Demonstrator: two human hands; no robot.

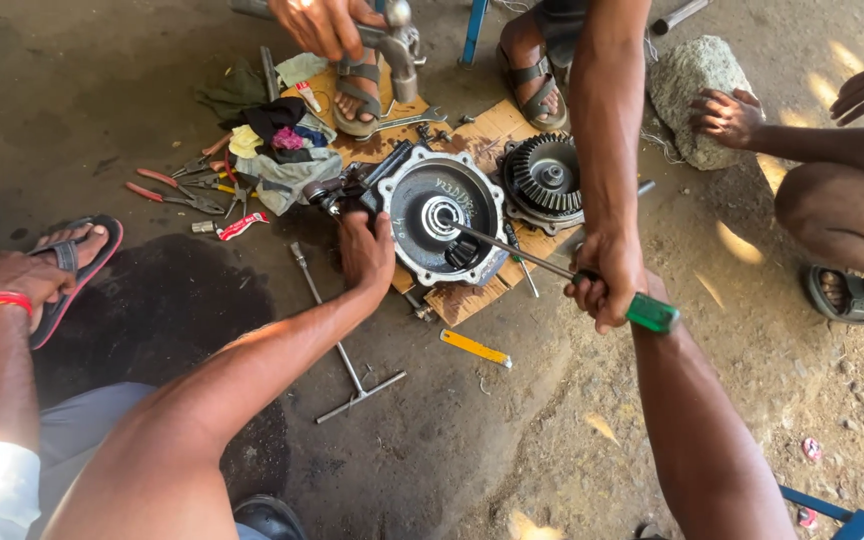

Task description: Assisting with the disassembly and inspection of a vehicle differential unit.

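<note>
The round metal housing (439, 215) lies flat on a piece of cardboard (472, 296) on the dirt ground. It is dark, with a shiny ring in its middle. The long metal tip of a screwdriver (552, 268) pokes into that middle ring.

My left hand (366, 250) lies pressed on the left edge of the housing, fingers bent over it. My right hand (652, 290) is at the screwdriver's green handle, but another person's hand (607, 285) comes down from above and wraps tight around the same handle. That hand hides most of mine, so I cannot tell if my fingers are closed on it.

Just right of the housing sits a big gear (549, 180) with teeth all around. Below the cardboard lie a yellow tool (475, 348) and a long T-shaped wrench (344, 352). To the left are pliers with red handles (174, 193) and a heap of rags (277, 145).

At the top, 1 more hand (324, 22) holds a hammer (397, 45) above 2 feet in sandals. A grey rock (697, 95) sits at the upper right with someone's hand on it.
</note>
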